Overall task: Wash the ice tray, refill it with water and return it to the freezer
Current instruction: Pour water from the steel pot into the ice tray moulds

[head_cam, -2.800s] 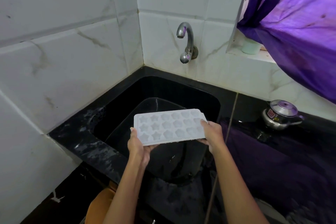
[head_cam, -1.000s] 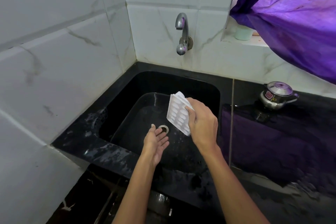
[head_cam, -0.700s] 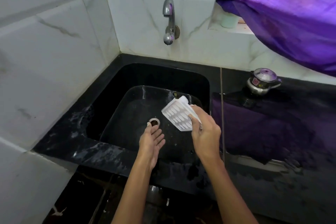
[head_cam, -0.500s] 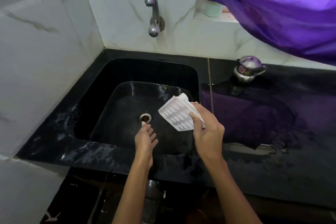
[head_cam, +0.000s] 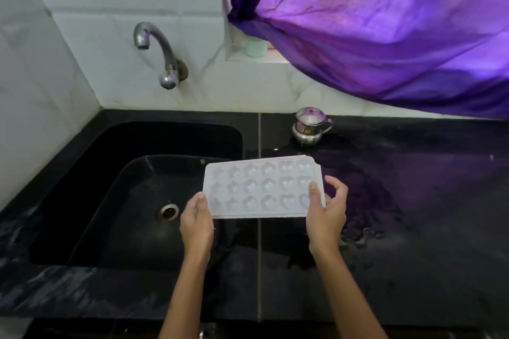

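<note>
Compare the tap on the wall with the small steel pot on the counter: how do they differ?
The tap is fixed to the white tiled wall above the sink; the steel pot stands loose on the black counter. The tap is a slim curved spout; the pot is squat and round, with a lid. The pot bears a red label; the tap has none. Both are shiny metal.

Single head-worn view, close above, facing forward and down onto sink [head_cam: 132, 201] and counter [head_cam: 413, 215].

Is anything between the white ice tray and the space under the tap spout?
Nothing visible. The white plastic ice tray, held by the left hand and right hand, has open air leftward over the black sink to the curved metal tap.
</note>
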Demonstrator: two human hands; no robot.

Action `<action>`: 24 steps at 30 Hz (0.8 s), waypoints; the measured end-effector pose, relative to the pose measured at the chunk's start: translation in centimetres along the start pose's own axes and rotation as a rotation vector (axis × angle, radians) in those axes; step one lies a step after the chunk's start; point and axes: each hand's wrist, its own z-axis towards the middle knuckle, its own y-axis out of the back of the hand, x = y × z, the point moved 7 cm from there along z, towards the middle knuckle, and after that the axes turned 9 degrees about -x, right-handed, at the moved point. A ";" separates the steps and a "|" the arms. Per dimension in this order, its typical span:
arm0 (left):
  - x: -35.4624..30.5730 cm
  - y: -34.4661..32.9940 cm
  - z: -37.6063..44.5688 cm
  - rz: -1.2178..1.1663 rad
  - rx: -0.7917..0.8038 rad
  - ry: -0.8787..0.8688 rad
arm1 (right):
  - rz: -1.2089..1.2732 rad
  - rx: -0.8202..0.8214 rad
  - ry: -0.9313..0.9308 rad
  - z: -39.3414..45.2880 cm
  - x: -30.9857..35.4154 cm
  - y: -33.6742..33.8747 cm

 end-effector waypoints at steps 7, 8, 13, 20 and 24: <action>-1.2 -8.1 -3.9 -0.023 0.030 -0.104 | -0.142 0.009 -0.111 10.6 -2.9 5.4; -1.1 -9.1 -4.4 -0.015 0.030 -0.101 | -0.180 0.014 -0.107 11.8 -3.2 6.0; -0.1 -12.1 -5.8 0.069 -0.030 -0.073 | -0.363 0.081 -0.050 16.0 -5.1 8.0; 0.3 -13.7 -6.7 0.202 -0.103 -0.090 | -0.464 0.168 -0.022 18.4 -7.1 8.6; 0.2 -13.9 -6.4 0.261 -0.109 -0.087 | -0.503 0.211 -0.060 19.2 -7.4 8.5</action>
